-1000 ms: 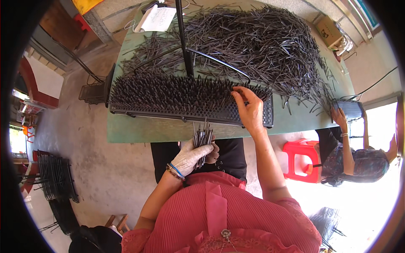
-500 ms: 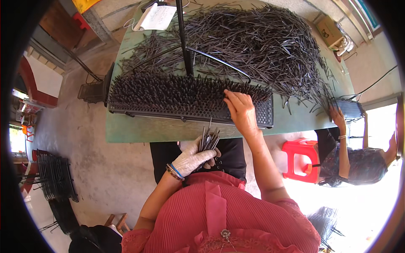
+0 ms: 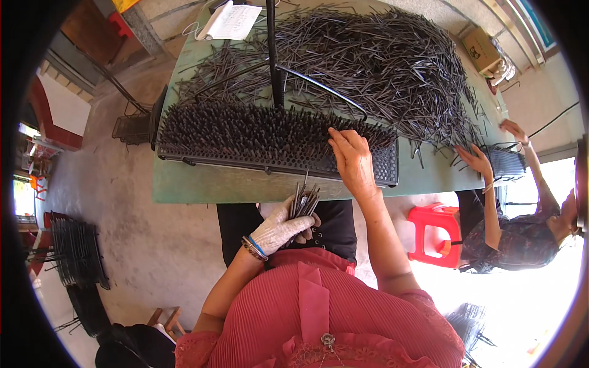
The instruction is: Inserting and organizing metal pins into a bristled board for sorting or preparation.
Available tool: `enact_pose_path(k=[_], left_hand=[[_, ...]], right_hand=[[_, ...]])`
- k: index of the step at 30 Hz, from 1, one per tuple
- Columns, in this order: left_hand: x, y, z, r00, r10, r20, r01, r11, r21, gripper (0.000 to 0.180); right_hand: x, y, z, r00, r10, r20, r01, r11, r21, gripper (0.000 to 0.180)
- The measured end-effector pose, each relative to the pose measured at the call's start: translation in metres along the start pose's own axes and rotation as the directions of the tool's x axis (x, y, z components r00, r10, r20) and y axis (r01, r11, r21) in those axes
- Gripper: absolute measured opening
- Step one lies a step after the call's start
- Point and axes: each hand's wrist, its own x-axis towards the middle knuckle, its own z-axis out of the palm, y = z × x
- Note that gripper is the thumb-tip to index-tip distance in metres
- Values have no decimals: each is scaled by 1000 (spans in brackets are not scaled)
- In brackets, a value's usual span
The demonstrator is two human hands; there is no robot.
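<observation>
My left hand (image 3: 282, 227), in a pale work glove, is closed round a bundle of thin dark sticks (image 3: 304, 202) just below the table's near edge. Above it lies a long black perforated rack (image 3: 245, 164). Dark sticks (image 3: 233, 129) stand upright and packed close in most of its holes. Bare holes show along the near side and at the right end. My bare right hand (image 3: 353, 156) reaches over the rack's right part, its fingers bent together at the standing sticks. What its fingertips hold is hidden among them.
A big heap of loose sticks (image 3: 374, 67) covers the far part of the green table (image 3: 215, 195). A black upright bar (image 3: 274, 61) with side braces rises behind the rack. At the right, another person (image 3: 509, 236) works at a smaller rack (image 3: 508, 162), near a red stool (image 3: 434, 236).
My right hand has barely shifted at the rack, and my left keeps the bundle in place. The co-worker's hands have moved apart, one out past the smaller rack. The view has tilted slightly.
</observation>
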Motion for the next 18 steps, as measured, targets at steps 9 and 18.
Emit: enact_pose_path(k=[9,18], left_hand=[[2,-3,-4,1000,-1,30,2,1000,-15,31],[0,2,-2,999,-3,43,3,1000,-1,35]], right_hand=[[3,-5,-6,998,-39,53,42,998,-49,30],[4,-4,-10,987,-72,145,78,996,-41,27]])
